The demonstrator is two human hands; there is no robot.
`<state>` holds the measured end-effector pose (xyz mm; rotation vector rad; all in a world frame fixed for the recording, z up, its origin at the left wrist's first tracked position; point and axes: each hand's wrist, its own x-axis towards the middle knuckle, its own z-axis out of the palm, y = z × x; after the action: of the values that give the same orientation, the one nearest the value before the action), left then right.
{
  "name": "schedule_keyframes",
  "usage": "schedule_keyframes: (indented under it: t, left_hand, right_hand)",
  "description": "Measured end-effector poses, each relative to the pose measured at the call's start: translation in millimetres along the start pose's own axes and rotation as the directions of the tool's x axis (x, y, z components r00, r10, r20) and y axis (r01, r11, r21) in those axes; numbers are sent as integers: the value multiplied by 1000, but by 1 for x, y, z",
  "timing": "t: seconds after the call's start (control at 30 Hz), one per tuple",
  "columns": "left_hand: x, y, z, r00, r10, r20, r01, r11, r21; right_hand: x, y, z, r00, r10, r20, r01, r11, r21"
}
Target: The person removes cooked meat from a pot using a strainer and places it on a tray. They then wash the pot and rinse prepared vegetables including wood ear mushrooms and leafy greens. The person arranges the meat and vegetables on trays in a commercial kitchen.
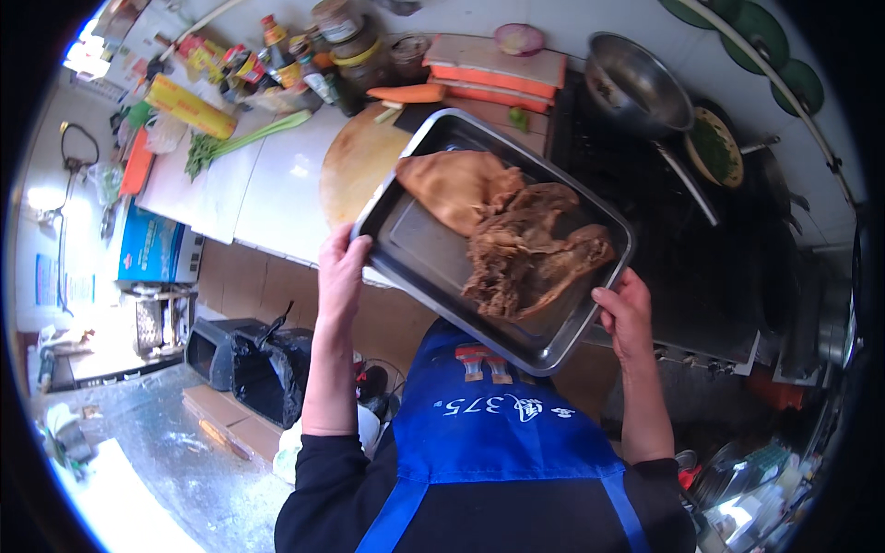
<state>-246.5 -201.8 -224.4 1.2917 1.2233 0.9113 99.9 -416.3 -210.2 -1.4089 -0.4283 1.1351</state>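
Observation:
Between both hands I hold a rectangular metal tray in front of my blue apron. My left hand grips its left rim, thumb on top. On the opposite rim, my right hand has its thumb over the edge and its fingers below. A smooth brown piece of cooked meat lies toward the tray's far left corner. Beside it and touching it is a darker, ragged piece of cooked meat. The tray hides part of a round wooden chopping board on the counter behind it.
A carrot and celery lie on the tiled counter, with sauce bottles behind. At right, a wok sits on the dark stove, its handle pointing toward me. A black plastic bag is at lower left.

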Motion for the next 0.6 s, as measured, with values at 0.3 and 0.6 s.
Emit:
schedule_keyframes:
  t: [0.3, 0.6]
  left_hand:
    - [-31, -28, -211, 907, 19, -421, -75, 990, -117]
    - [10, -59, -396, 856, 2, -517, -86, 986, -140]
  right_hand:
    - [41, 45, 204, 923, 102, 371, -78, 994, -79]
    - [72, 91, 410, 885, 188, 427, -126, 978, -169]
